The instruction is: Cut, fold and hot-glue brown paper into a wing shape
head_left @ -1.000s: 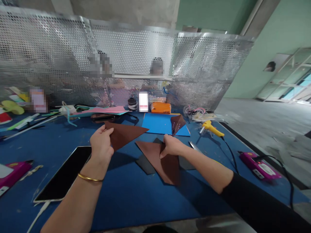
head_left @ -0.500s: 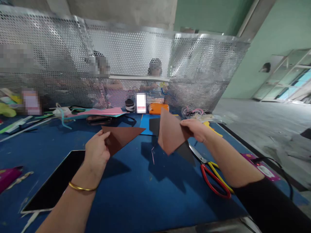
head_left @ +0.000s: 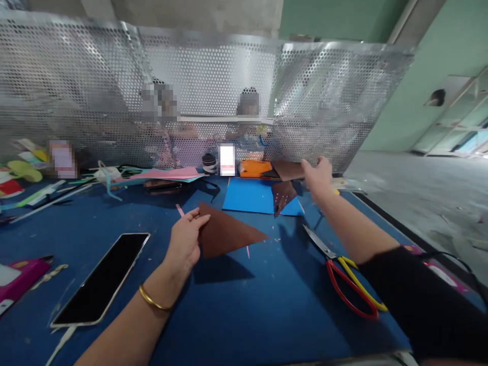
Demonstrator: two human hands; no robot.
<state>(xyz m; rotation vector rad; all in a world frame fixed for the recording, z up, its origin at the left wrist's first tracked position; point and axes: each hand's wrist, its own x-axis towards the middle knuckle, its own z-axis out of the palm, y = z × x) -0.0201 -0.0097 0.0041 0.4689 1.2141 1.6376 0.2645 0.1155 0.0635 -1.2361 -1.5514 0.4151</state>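
Brown triangle is pinched at its near corner by the left hand, thumb on top and fingers underneath, so the sheet sticks out to the right of the fingertips and sits just above the blue table, shadow right under it. Right hand is stretched way out toward the mesh screen, fingers closed on the edge of another brown sheet with a dark piece under it, next to the orange box. Between the two hands there's a blue sheet with a small folded brown piece on it. Scissors with red and yellow handles lie beside the right forearm, and a phone lies left of the left wrist
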